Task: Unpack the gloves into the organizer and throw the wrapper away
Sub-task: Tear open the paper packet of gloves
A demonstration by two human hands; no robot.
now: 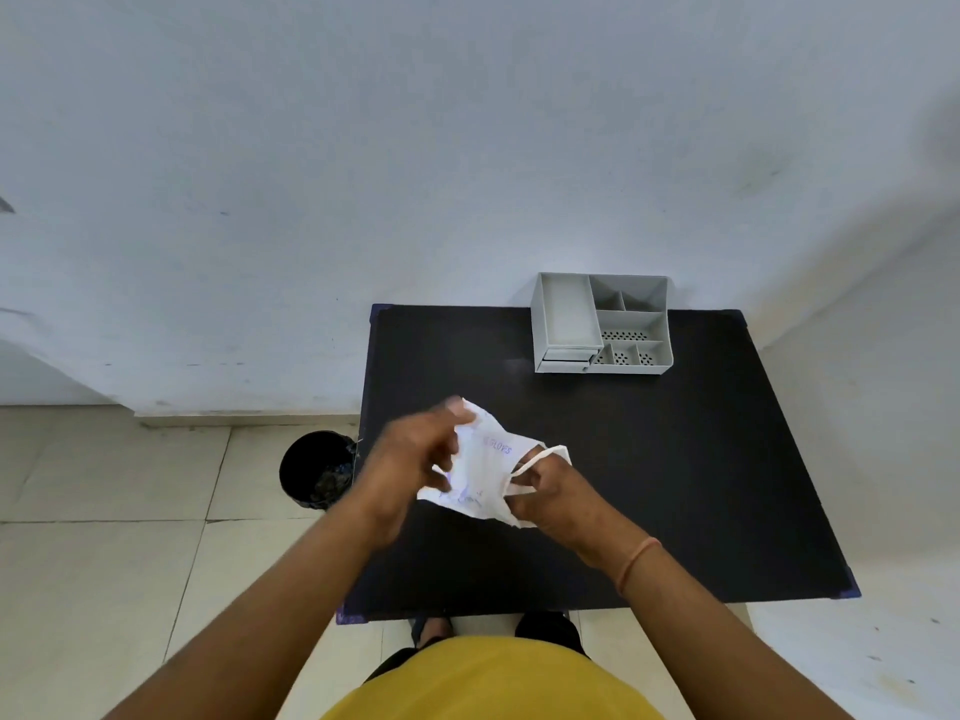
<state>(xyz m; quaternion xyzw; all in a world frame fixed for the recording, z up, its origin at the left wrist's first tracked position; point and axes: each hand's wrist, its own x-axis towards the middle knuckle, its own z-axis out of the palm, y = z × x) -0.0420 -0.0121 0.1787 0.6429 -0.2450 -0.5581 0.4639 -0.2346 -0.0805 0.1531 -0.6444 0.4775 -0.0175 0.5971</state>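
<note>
A white glove wrapper point(480, 467), printed "GLOVES" in blue, is held above a black table point(675, 485), gripped at its left edge by the left hand point(415, 459) and pinched at its torn right edge by the right hand point(550, 493). A grey compartmented organizer point(602, 324) is seen at the table's far edge, a black bin point(317, 470) on the tiled floor beside the table's left side.

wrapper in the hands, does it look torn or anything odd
The wrapper is opened along its right edge, a thin strip peeling off beside the right hand while the left hand holds the other side. That fits unpacking. The organizer stands upright and empty; nothing has spilled.
</note>
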